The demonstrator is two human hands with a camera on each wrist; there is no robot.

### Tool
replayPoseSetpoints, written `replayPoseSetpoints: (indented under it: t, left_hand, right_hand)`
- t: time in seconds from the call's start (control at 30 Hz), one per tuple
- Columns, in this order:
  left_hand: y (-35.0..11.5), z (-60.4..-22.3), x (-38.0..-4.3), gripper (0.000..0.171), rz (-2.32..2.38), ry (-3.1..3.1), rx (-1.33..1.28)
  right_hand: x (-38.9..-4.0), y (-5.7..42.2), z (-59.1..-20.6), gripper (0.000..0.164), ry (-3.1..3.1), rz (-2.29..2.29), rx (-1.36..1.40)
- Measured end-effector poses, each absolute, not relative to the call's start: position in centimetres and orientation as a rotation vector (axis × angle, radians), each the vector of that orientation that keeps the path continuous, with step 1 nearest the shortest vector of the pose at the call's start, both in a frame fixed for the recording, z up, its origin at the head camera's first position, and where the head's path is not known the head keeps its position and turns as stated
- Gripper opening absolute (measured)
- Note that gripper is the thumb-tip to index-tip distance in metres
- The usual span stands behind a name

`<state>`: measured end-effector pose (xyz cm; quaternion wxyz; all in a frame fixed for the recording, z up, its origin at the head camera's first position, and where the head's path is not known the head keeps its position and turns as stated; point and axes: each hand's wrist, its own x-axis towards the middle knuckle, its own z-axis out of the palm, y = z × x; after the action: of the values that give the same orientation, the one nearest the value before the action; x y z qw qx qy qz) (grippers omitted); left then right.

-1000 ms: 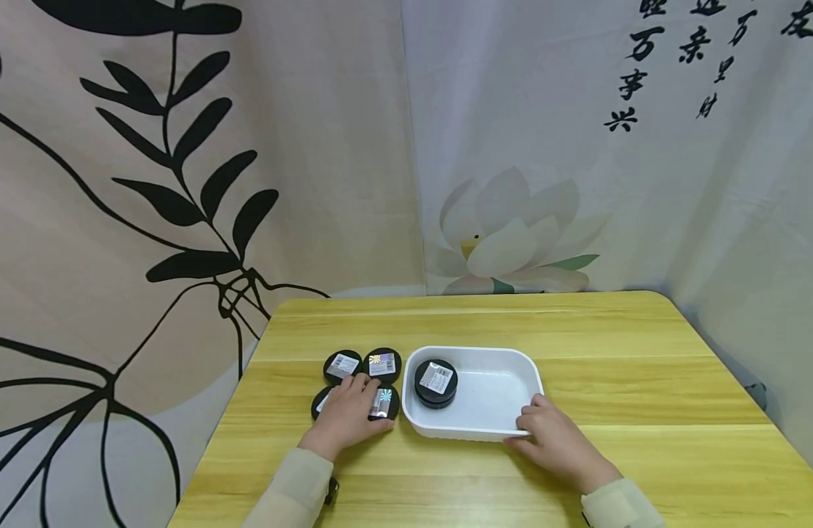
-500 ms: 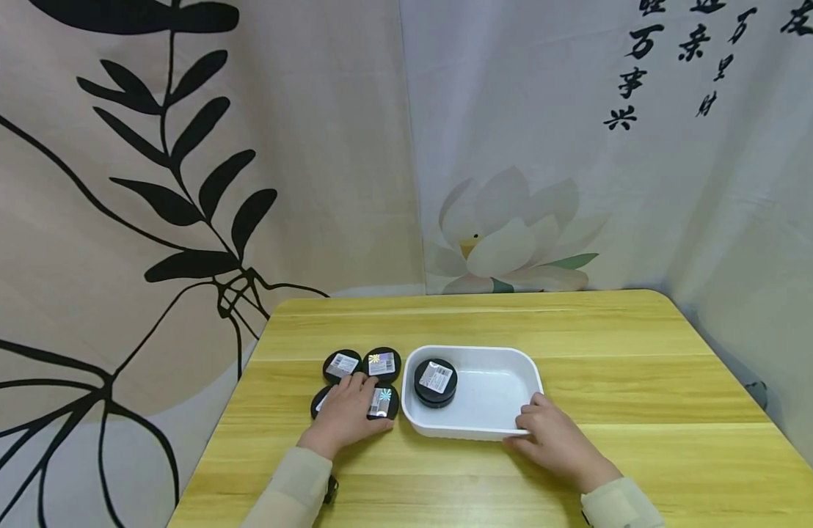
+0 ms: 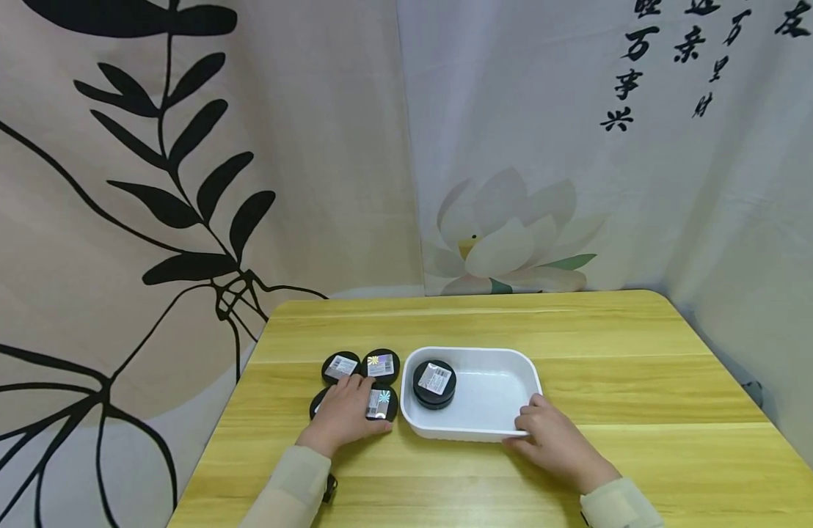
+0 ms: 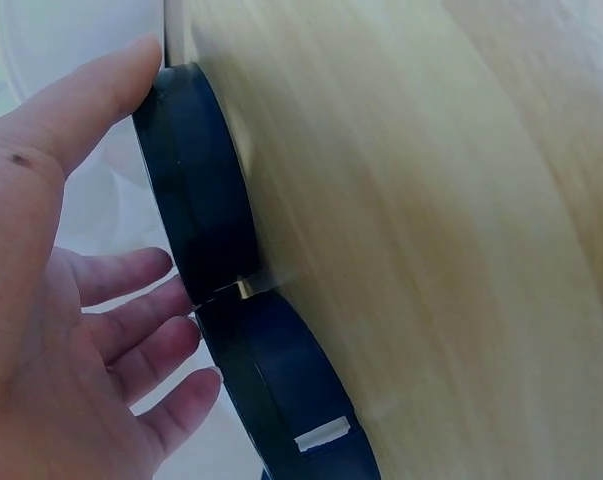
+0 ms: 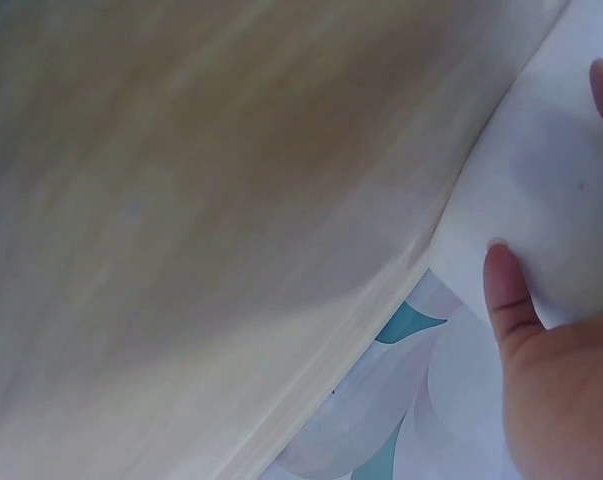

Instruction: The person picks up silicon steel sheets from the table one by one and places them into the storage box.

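In the head view several flat, round black containers with label stickers sit in two rows on the table. My left hand (image 3: 343, 416) lies over the front row. Its thumb and fingers grip the front right container (image 3: 383, 402); the front left container (image 3: 317, 402) is partly hidden under the hand. The left wrist view shows the thumb at the top edge of one black container (image 4: 196, 180) and fingertips at the gap beside a second container (image 4: 286, 380). My right hand (image 3: 557, 444) holds the front right corner of a white tray (image 3: 489, 392). Inside it, on the left, stand stacked black containers (image 3: 435, 383).
Behind the left hand are the back left container (image 3: 341, 366) and back right container (image 3: 381, 365), close together. The wooden table (image 3: 644, 367) ends at a printed curtain (image 3: 334, 147). A small dark object (image 3: 330, 489) shows beside the left sleeve.
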<state>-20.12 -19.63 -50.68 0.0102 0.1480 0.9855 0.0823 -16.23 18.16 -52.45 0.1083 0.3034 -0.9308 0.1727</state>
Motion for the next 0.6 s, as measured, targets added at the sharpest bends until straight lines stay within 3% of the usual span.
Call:
replayPoseSetpoints:
  t: [0.6]
  left_hand:
    - [-19.69,-50.96,-20.13,0.098,0.264,3.100,0.433]
  right_hand:
    - [-16.29,18.12,-52.57,0.025,-2.736,0.505,0.895]
